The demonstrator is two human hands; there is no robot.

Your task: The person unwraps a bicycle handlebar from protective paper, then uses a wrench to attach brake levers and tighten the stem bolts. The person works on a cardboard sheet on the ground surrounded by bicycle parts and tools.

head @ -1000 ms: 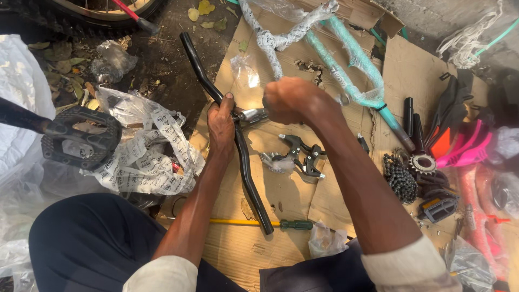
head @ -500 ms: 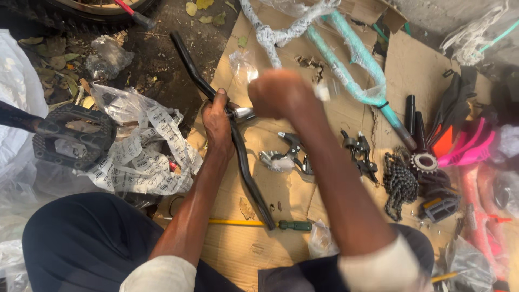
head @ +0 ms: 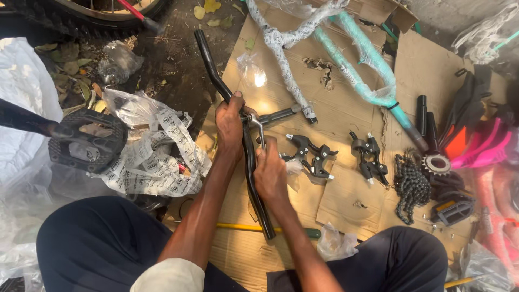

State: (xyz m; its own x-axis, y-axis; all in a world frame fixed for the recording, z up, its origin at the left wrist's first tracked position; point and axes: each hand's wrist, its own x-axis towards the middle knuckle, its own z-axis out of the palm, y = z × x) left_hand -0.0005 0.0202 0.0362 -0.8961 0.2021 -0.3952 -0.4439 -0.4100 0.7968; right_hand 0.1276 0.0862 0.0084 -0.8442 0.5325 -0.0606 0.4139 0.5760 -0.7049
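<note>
The fingers of the left hand [head: 230, 121] are wrapped tight around a black handlebar [head: 250, 162], near its middle clamp. The fingers of the right hand [head: 268, 172] are curled shut around the lower end of a slim silver tool [head: 258, 130], whose upper end is seated at the clamp just beside the left hand. The handlebar is held tilted above a sheet of flattened cardboard [head: 346, 194] spread on the ground, one end pointing up toward a tyre [head: 81, 21], the other down between the person's knees. Under the lower end a yellow-handled screwdriver [head: 243, 227] is seen lying on the cardboard. Just to the right of the right hand, two pairs of black brake levers [head: 313, 154] are laid out, and beyond them a chain [head: 411, 186] with a sprocket. A teal bicycle frame [head: 357, 59], partly wrapped in plastic, is stretched across the top of the cardboard. To the left, a black pedal [head: 86, 143] is seen beside crumpled printed plastic wrap [head: 157, 162]
</note>
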